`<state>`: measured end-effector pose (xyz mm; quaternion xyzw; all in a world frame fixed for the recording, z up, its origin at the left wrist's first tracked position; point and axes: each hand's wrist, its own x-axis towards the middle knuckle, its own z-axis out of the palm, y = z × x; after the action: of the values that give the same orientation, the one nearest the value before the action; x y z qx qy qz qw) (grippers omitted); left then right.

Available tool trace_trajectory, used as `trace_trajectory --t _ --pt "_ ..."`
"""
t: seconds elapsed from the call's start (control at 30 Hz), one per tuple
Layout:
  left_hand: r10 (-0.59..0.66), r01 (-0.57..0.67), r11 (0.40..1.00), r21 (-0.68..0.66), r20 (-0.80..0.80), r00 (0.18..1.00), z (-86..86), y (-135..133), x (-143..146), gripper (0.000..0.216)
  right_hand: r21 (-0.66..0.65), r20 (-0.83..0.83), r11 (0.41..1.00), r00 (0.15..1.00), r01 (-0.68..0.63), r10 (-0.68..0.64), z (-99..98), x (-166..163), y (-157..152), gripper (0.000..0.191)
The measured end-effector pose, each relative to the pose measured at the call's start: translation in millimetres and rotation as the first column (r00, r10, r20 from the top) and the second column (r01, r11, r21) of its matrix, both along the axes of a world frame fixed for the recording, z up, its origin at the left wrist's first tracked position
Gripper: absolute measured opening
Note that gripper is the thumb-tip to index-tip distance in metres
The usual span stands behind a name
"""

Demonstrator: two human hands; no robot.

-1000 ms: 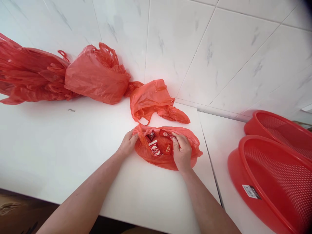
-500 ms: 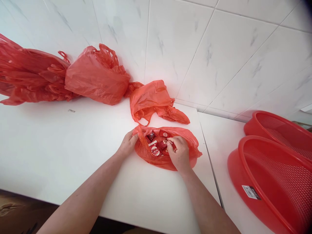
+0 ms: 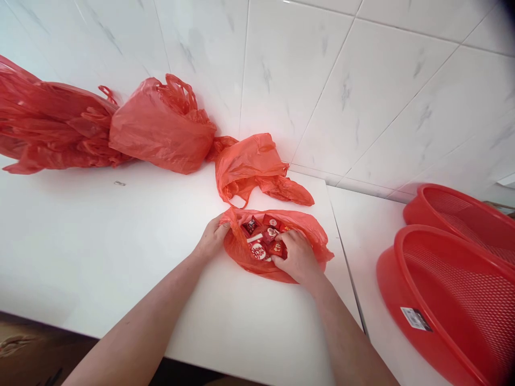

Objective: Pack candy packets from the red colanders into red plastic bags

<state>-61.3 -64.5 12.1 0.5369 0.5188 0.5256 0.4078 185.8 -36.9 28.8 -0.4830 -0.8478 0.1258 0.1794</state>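
Observation:
A red plastic bag [image 3: 261, 266] lies with its mouth spread wide on the white table. Inside it are several small red wrapped snack packets, among them a red and white packet [image 3: 257, 251] and a dark red packet [image 3: 270, 234]. My left hand [image 3: 214, 236] pinches the bag's left rim between thumb and fingers. Reaching into the opening, my right hand [image 3: 298, 254] has its thumb and fingers closed around a red snack packet [image 3: 276, 248]. The far fingertips are hidden among the packets and the bag.
Behind lies a crumpled red plastic bag [image 3: 251, 163]. A fuller bag [image 3: 161, 128] and a heap of red bags [image 3: 52, 123] stand against the tiled wall [image 3: 298, 69]. Two red mesh baskets [image 3: 402, 273] are at right. A small scrap [image 3: 119, 183] lies on the table [image 3: 100, 241].
My right hand has moved slightly down and right inside the bag, from the dark red packet to another one. The packets have shifted a little. My left hand stays on the rim.

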Motion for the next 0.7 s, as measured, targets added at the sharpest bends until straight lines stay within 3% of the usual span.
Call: trace_trajectory --t 0.23,0.47,0.7 --pt "0.036 -0.036 0.999 -0.030 -0.004 0.999 -2.1 0.3 0.4 0.049 0.084 -0.130 0.995 0.990 -0.048 0.059 0.1 1.1 0.5 0.014" --pt "0.046 -0.046 0.998 -0.036 0.009 0.999 -3.2 0.6 0.2 0.049 0.293 -0.255 0.941 0.962 0.167 -0.092 1.1 1.4 -0.9 0.009" --pt "0.019 -0.018 1.000 -0.022 0.010 1.000 3.6 -0.9 2.8 0.054 0.234 -0.216 0.971 0.976 0.052 0.000 0.5 -12.1 -10.4 0.012"
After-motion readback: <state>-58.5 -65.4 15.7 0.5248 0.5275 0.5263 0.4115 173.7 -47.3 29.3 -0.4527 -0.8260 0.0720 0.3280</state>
